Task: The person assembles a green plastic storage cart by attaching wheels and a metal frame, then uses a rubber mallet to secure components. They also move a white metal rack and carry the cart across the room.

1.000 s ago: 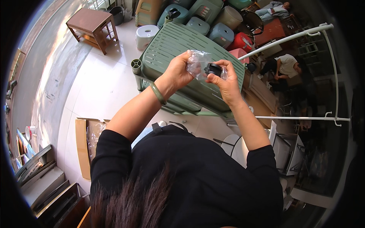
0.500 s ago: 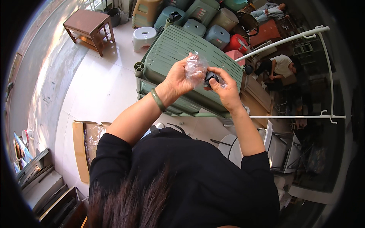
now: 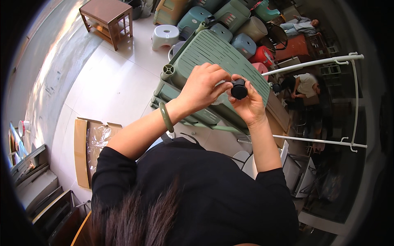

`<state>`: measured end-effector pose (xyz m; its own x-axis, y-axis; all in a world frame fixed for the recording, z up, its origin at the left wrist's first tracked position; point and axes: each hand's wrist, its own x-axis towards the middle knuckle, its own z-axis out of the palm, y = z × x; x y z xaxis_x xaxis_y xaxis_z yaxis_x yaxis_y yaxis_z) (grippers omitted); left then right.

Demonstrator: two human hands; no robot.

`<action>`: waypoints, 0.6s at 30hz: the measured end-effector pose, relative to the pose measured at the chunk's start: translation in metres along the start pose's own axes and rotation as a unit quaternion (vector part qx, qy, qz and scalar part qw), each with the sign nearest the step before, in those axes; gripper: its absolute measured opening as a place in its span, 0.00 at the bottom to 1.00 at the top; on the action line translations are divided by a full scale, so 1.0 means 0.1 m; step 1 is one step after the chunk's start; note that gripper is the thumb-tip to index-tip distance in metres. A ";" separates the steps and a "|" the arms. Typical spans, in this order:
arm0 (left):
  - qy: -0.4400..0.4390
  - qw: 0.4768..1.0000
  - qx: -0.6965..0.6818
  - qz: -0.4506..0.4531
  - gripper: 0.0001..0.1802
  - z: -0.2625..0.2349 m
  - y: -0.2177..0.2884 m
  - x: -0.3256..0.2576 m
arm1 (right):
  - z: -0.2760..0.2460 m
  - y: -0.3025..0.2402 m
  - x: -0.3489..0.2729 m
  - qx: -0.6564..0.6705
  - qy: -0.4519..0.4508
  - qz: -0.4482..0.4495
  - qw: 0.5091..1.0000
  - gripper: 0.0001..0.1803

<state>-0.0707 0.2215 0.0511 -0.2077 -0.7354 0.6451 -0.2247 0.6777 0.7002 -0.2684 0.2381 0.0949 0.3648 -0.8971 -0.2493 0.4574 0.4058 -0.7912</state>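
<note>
Small black knob (image 3: 239, 89), round, prob. a plastic caster or cap, held up in front of the chest, above the green slatted panel (image 3: 213, 61). Looks light and stiff, hard shell, not fragile; smooth rounded face so it could slip or roll if pinched on the curve. Best hold, I'd judge: across its rim w/ thumb opposite two fingers, not on the domed face.

Right hand (image 3: 247, 107) has it: fingers curled narrow round the knob from below and behind, thumb side up, wrist bent back, forearm rising from lower right. Left hand (image 3: 202, 87) closes in from the left, fingers bunched tight, tips touching or just at the knob's left edge. Something clear, maybe a bit of plastic wrap, under the left fingers; too small to tell. Left wrist has a green bangle (image 3: 166, 117), forearm comes up diagonally from the black sleeve (image 3: 123, 164). Both elbows bent, hands meet at mid-line.

Round about: panel has a tube socket at its near corner and sits on a stack of similar green parts. Beyond it coloured plastic stools (image 3: 242, 41), a white stool (image 3: 165, 36), a wooden table (image 3: 107, 16) far left. Open carton (image 3: 88, 147) w/ clear film on the floor at left. White rail rack (image 3: 353, 102) at right; a seated person (image 3: 301, 84) well apart.
</note>
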 end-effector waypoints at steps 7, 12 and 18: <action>-0.048 0.995 -0.052 -0.065 0.09 -0.18 -0.06 -0.27 | 0.20 0.20 0.14 -0.064 -0.010 0.029 0.998 0.33; 0.009 0.993 -0.076 -0.093 0.06 -0.26 -0.04 -0.35 | 0.26 0.14 0.25 -0.127 -0.053 0.049 0.989 0.35; 0.050 0.995 0.044 -0.074 0.07 -0.56 -0.08 -0.58 | 0.50 0.15 0.37 -0.407 -0.117 0.077 0.903 0.45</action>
<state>-0.0034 0.2582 0.0252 -0.0711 -0.8210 0.5665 -0.3298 0.5554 0.7634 -0.2079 0.2194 0.1017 0.5787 -0.7407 -0.3412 -0.3256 0.1737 -0.9294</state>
